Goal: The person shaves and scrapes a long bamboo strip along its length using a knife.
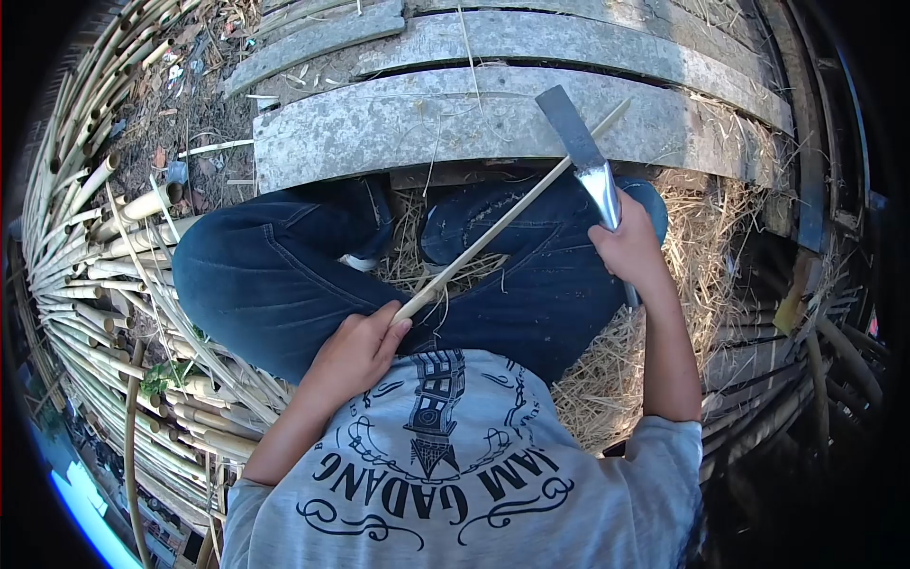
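Observation:
My left hand (362,349) is closed around the near end of a long pale bamboo strip (502,225), close to my shirt. The strip slants up and to the right across my lap, its far end over a grey plank (379,133). Wrapped round the shiny metal handle of a knife (573,133) is my right hand (629,242), above my right thigh. The knife's broad dark blade points away from me and crosses the strip near its far end; whether the two touch, I cannot tell.
Cut bamboo poles (204,441) lie piled along the left side. Pale shavings and straw (697,247) cover the ground at the right and between my legs. More planks (569,43) stretch beyond the nearest one. Dark beams stand at the far right.

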The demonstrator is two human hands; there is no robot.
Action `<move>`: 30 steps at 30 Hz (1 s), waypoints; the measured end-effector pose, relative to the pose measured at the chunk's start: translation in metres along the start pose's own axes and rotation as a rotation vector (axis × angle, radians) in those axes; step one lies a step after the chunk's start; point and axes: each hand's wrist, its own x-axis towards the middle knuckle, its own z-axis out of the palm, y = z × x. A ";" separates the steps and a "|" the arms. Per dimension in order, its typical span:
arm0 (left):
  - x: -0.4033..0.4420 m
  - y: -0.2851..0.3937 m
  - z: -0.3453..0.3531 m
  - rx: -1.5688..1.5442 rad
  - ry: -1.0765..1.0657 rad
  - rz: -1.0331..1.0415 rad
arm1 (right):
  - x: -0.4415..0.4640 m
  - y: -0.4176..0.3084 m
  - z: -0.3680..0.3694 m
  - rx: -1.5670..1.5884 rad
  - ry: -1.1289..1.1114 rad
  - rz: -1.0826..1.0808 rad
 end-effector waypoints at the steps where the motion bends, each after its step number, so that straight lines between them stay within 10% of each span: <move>1: 0.000 0.002 0.000 0.010 -0.014 -0.013 | 0.009 0.008 -0.007 -0.026 0.039 -0.026; 30: -0.002 -0.002 0.014 0.131 0.138 0.094 | -0.045 0.018 0.021 0.422 -0.057 0.088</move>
